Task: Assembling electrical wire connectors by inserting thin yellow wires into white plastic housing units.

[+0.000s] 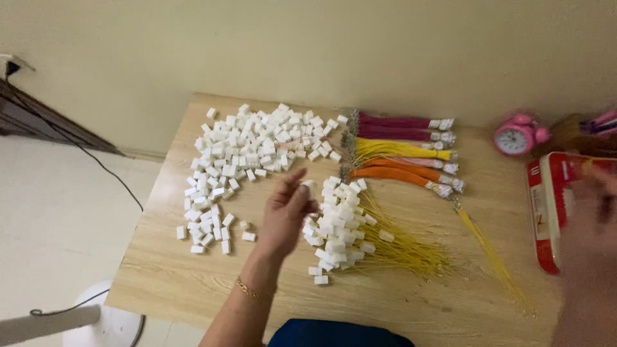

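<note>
My left hand (286,215) hovers over the middle of the wooden table (193,283) and pinches one small white block (307,187) between thumb and fingertips. A gold bracelet sits on its wrist. Just right of it lies a heap of white blocks (337,225) fixed to thin yellow wires (411,247). A wide scatter of loose white blocks (244,151) covers the table to the left and behind. My right hand (591,222) is blurred at the right edge, resting over a red and white box (546,212); whether it grips the box is unclear.
Bundles of maroon, yellow, pink and orange wires (402,154) lie at the back right. A pink alarm clock (517,135) stands by the wall. A black cable (96,164) runs over the floor on the left, and a white fan base (96,321) sits below the table's corner.
</note>
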